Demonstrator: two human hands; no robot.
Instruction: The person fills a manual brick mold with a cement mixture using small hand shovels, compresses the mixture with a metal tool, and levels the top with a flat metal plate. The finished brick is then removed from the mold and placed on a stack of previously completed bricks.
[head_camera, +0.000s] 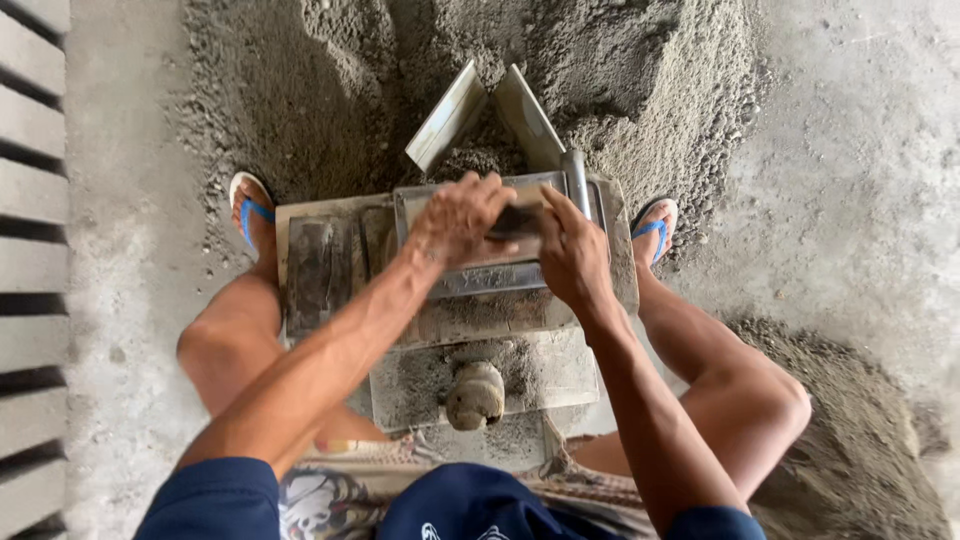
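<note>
Left hand (458, 218) and right hand (572, 250), fingers curled gripping metal mould (480, 278) beneath them

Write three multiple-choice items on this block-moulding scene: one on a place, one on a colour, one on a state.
1. Where does the round-headed tamper lie?
A. on the sand pile
B. on the board between the knees
C. in the left hand

2. What colour are the sandal straps?
A. blue
B. red
C. black

3. How are the two hands placed?
A. both hang free
B. one holds a shovel
C. both rest on the metal mould

Answers:
1. B: it sits on the sandy board near the body.
2. A: blue straps cross both feet.
3. C: the left hand and right hand press on the metal mould.
</note>
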